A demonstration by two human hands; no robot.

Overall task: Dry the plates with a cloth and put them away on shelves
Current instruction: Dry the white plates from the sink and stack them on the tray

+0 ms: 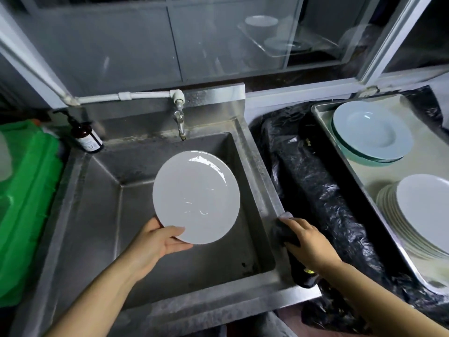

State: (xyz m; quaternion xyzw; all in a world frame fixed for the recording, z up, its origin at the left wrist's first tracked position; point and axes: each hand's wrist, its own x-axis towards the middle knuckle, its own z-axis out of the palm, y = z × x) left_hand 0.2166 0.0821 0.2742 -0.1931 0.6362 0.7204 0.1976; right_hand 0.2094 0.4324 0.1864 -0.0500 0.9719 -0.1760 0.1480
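We hold a white plate (pixel 196 197) over the steel sink (pixel 102 190), left hand (pixel 158 242) pinching its near rim: thumb on top of the face, fingers curled under the edge. The plate is tilted, face toward us, with water streaks and glare on it. It sits below the tap (pixel 179 122) and clear of the basin floor as far as we can tell.

Our right hand (pixel 308 242) is on the sink's right rim, well apart from the plate, fingers curled down over a dark cloth (pixel 285 233) lying at the rim's edge. We read it as gripping the cloth; how tight the grip is, we cannot tell. So the plate is in the left hand only, cloth under the right, and the two are not touching.

To the right of the sink we see black plastic sheeting (pixel 323 190), then a metal tray (pixel 364 176). On the tray: a stack of deep plates (pixel 371 132) at the far end, and a fanned stack of flat plates (pixel 422 215) at the near end, both beyond the right hand.

At left, a green crate (pixel 29 198) beside the sink and a brown pump bottle (pixel 86 137) on the sink's back left corner. Behind the sink, glass-fronted shelves (pixel 218 40) hold a few dishes, blurred through the glass.
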